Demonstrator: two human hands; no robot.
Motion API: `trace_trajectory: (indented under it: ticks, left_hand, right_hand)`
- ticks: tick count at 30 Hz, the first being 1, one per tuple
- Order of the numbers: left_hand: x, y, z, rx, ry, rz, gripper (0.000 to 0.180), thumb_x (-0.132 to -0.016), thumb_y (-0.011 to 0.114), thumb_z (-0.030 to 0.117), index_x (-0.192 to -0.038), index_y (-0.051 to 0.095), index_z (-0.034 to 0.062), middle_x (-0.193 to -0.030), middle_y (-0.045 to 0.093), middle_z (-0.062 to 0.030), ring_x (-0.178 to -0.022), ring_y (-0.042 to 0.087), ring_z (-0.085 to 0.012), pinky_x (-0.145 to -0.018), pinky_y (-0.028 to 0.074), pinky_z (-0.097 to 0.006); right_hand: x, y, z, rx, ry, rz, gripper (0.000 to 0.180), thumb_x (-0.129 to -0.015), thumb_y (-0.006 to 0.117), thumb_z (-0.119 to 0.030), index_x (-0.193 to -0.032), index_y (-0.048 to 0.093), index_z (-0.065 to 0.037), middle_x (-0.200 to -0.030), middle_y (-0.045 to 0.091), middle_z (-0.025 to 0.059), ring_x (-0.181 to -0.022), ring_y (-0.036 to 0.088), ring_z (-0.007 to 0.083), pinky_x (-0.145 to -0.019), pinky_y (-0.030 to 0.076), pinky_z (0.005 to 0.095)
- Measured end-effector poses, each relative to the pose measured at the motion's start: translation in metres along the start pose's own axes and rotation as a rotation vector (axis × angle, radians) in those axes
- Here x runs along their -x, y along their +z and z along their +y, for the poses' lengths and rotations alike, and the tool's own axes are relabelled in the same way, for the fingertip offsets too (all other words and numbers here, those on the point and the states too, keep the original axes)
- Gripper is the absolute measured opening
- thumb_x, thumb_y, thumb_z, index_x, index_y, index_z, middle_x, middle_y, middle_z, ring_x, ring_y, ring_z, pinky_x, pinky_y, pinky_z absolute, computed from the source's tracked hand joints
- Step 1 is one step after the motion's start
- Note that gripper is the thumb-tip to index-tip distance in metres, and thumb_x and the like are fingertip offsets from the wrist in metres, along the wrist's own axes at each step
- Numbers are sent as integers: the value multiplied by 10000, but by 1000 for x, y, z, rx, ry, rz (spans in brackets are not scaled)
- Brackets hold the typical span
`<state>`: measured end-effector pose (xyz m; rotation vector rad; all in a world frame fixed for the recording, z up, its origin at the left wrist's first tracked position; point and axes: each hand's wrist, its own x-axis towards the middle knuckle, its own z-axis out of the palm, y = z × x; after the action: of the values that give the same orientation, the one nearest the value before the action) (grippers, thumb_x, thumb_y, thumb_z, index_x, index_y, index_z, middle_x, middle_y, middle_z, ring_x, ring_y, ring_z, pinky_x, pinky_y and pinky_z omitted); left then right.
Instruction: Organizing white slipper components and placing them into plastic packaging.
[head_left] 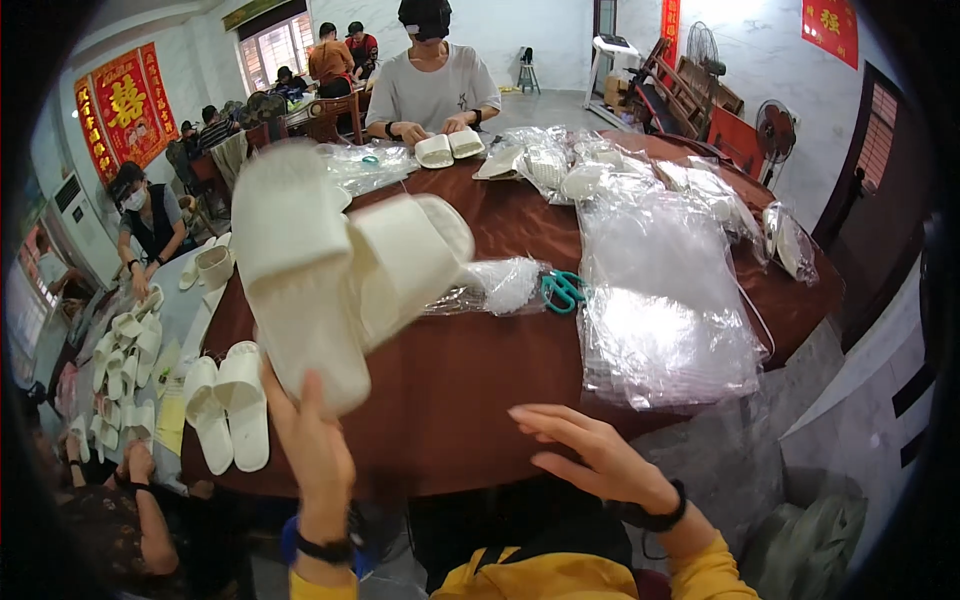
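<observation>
Slippers (330, 270) in left hand (315, 440)

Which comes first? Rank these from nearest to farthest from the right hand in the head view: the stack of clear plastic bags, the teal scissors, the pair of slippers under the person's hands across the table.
From the right hand:
1. Stack of clear plastic bags, just beyond it, on the right.
2. Teal scissors, mid-table, left of the bags.
3. Pair of slippers, at the far edge, under another person's hands.

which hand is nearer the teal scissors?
Right. The right hand hovers open below the teal scissors, apart from them. The left hand is farther left, gripping a pair of white slippers.
</observation>
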<state>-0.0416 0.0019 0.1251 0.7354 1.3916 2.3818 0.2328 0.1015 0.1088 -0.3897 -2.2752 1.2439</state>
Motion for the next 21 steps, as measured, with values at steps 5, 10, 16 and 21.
trace_trajectory:
  ticks: [5,10,16,21]
  left_hand:
    - [109,-37,-40,232,-557,11,458,-933,572,49,-1332,348,44,-1281,484,-107,-1150,544,-218,-945,509,-381]
    - [105,-61,-35,89,-827,-225,499,-910,606,44,-1338,350,45,-1274,512,-131,-1137,586,-258,-872,569,-429]
    - [88,-100,-20,-11,-762,-165,330,-994,470,171,-1258,421,-21,-1119,621,-223,-897,695,-339,-682,625,-447]
    - [79,-106,-30,-262,-626,-360,403,-994,471,199,-1332,405,-9,-942,669,-188,-674,693,-260,-537,572,-324]
  right_hand:
    - [-40,78,41,63,26,206,684,-924,627,-161,-1505,271,-99,-1438,329,268,-1274,442,411,-1016,423,433]
    - [-58,104,56,160,148,342,722,-849,628,-67,-1481,278,-72,-1396,322,313,-1273,408,463,-1039,383,426]
    - [-66,74,81,225,196,371,740,-770,567,20,-1458,376,-174,-1263,433,291,-919,587,387,-830,488,464]
    - [-63,64,75,662,134,213,717,-819,610,-100,-1478,356,-222,-1216,497,196,-949,595,330,-864,456,439]
